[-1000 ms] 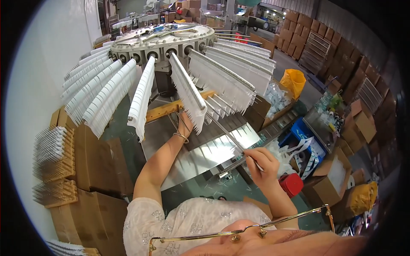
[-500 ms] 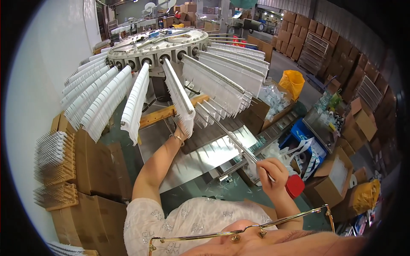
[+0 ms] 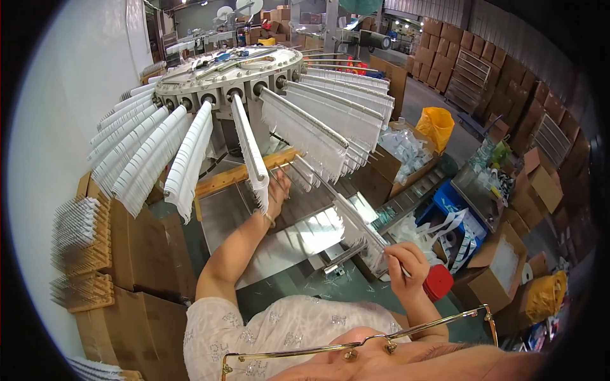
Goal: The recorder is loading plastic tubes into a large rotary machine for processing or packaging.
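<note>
I see a pale wall filling the left of the frame, stacked brown cartons along the upper right, a grey floor between, and ceiling lights at top centre.

- Your shiny metal bench top carries a wooden bar across its far edge.
- Small white bits lie scattered along its near edge.

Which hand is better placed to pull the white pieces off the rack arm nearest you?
Right, I'd judge. The right hand already pinches the white pieces at the tip of the nearest rack arm, while the left hand is raised at another rack arm.
</note>
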`<control>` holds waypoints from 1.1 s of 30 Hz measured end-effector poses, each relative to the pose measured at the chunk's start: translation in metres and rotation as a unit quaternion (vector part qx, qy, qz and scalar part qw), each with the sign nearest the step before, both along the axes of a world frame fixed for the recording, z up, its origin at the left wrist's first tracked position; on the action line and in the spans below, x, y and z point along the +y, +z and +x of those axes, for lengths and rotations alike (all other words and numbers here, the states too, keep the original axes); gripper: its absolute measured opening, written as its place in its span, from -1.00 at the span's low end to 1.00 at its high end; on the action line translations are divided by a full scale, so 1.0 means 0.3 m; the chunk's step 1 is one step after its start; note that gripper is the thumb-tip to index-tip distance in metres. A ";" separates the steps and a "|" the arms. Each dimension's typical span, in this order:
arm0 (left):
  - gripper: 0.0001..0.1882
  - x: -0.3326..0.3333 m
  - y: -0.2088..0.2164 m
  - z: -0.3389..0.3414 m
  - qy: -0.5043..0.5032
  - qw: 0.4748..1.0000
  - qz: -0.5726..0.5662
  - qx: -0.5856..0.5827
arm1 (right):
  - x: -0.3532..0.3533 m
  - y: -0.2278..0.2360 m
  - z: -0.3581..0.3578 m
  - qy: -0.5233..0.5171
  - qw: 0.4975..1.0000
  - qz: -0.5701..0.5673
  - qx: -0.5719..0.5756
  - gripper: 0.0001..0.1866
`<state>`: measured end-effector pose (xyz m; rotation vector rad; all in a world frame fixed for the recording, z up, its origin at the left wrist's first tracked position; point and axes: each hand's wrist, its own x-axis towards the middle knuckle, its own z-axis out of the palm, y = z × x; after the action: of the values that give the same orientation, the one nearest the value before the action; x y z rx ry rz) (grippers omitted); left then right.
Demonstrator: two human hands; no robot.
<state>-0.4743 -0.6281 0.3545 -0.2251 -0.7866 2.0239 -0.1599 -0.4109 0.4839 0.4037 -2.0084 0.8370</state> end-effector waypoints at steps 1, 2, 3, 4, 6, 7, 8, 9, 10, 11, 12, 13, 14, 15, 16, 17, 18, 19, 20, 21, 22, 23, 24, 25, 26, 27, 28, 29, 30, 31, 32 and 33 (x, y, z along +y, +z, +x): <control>-0.75 0.021 -0.007 -0.047 0.195 0.894 -0.289 0.283 | 0.001 0.007 -0.011 -0.004 1.000 0.007 -0.015 -0.87; -0.77 0.037 -0.012 -0.073 0.327 0.595 -0.548 0.489 | -0.002 0.012 -0.032 -0.003 1.000 0.011 -0.019 -0.87; -0.76 0.053 -0.013 -0.079 0.345 0.577 -0.555 0.490 | -0.005 0.015 -0.058 -0.006 0.999 0.014 -0.034 -0.88; -0.75 0.074 -0.008 -0.072 0.342 0.555 -0.595 0.470 | -0.015 0.013 -0.088 -0.002 0.999 0.007 -0.038 -0.88; -0.73 0.121 0.024 -0.023 0.353 0.505 -0.656 0.436 | -0.033 -0.002 -0.135 0.025 0.998 -0.035 -0.052 -0.88; -0.75 0.121 0.050 0.007 0.346 0.484 -0.660 0.460 | -0.037 -0.011 -0.155 0.037 0.995 -0.060 -0.075 -0.88; -0.76 0.117 0.075 0.042 0.342 0.459 -0.655 0.493 | -0.041 -0.024 -0.164 0.030 0.995 -0.069 -0.070 -0.89; -0.75 0.109 0.093 0.081 0.337 0.434 -0.649 0.526 | -0.039 -0.038 -0.159 0.027 0.995 -0.077 -0.063 -0.89; -0.76 0.119 0.093 0.140 0.369 0.421 -0.648 0.517 | -0.034 -0.053 -0.148 0.023 0.994 -0.088 -0.062 -0.90; -0.76 0.126 0.097 0.183 0.343 0.424 -0.654 0.525 | -0.028 -0.068 -0.132 0.020 0.993 -0.098 -0.061 -0.90; -0.76 0.128 0.102 0.216 0.330 0.431 -0.650 0.531 | -0.017 -0.082 -0.111 0.024 0.993 -0.104 -0.047 -0.90; -0.74 0.129 0.109 0.237 0.297 0.442 -0.657 0.533 | 0.001 -0.092 -0.083 0.027 0.993 -0.109 -0.033 -0.90; -0.72 0.129 0.116 0.252 0.333 0.407 -0.638 0.563 | 0.019 -0.100 -0.058 0.035 0.992 -0.118 -0.013 -0.90; -0.71 0.124 0.126 0.261 0.352 0.307 -0.664 0.584 | 0.033 -0.109 -0.033 0.028 0.992 -0.119 -0.016 -0.89; -0.70 0.120 0.135 0.271 0.366 0.204 -0.683 0.598 | 0.047 -0.117 -0.006 0.024 0.992 -0.123 -0.013 -0.89; -0.69 0.116 0.145 0.282 0.377 0.099 -0.694 0.606 | 0.060 -0.124 0.017 0.021 0.991 -0.128 -0.006 -0.88; -0.67 0.114 0.154 0.298 0.399 0.054 -0.673 0.620 | 0.073 -0.132 0.035 0.021 0.989 -0.147 -0.014 -0.89; -0.66 0.119 0.161 0.321 0.420 0.012 -0.648 0.635 | 0.091 -0.139 0.045 0.030 0.986 -0.165 -0.011 -0.89; -0.65 0.130 0.171 0.342 0.440 -0.028 -0.617 0.652 | 0.110 -0.147 0.055 0.034 0.982 -0.185 -0.009 -0.89; -0.64 0.144 0.182 0.362 0.460 0.006 -0.599 0.655 | 0.126 -0.157 0.072 0.026 0.978 -0.207 -0.014 -0.89; -0.64 0.159 0.194 0.383 0.479 0.041 -0.580 0.658 | 0.142 -0.170 0.074 0.035 0.970 -0.240 0.010 -0.84; -0.63 0.174 0.208 0.400 0.495 0.077 -0.561 0.659 | 0.159 -0.180 0.083 0.063 0.949 -0.308 0.015 -0.83; -0.63 0.189 0.226 0.408 0.459 0.197 -0.559 0.662 | 0.178 -0.188 0.091 0.093 0.922 -0.375 0.025 -0.82; -0.63 0.207 0.247 0.409 0.427 0.275 -0.558 0.656 | 0.197 -0.195 0.102 0.133 0.887 -0.440 0.043 -0.80; -0.64 0.225 0.269 0.404 0.401 0.356 -0.543 0.646 | 0.214 -0.201 0.114 0.132 0.879 -0.455 0.056 -0.77; -0.64 0.246 0.288 0.398 0.371 0.440 -0.516 0.634 | 0.226 -0.205 0.132 0.118 0.872 -0.473 0.042 -0.77; -0.70 0.258 0.305 0.391 0.371 0.424 -0.494 0.662 | 0.236 -0.207 0.151 0.111 0.865 -0.488 0.039 -0.76; -0.77 0.263 0.320 0.384 0.390 0.334 -0.475 0.715 | 0.250 -0.206 0.167 0.109 0.860 -0.497 0.043 -0.76; -0.80 0.275 0.325 0.386 0.397 0.334 -0.459 0.722 | 0.262 -0.204 0.182 0.127 0.855 -0.502 0.039 -0.73; -0.81 0.290 0.326 0.390 0.417 0.336 -0.438 0.722 | 0.285 -0.198 0.190 0.087 0.860 -0.503 0.015 -0.72; -0.82 0.311 0.325 0.391 0.367 0.369 -0.476 0.709 | 0.308 -0.193 0.189 0.048 0.861 -0.505 -0.009 -0.71; -0.83 0.333 0.320 0.395 0.320 0.402 -0.503 0.695 | 0.326 -0.194 0.188 0.009 0.858 -0.512 -0.036 -0.70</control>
<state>-0.3558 -0.5281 0.4506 1.2000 1.7049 2.0803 -0.1034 -0.3130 0.4256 -0.2349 -1.3397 1.7797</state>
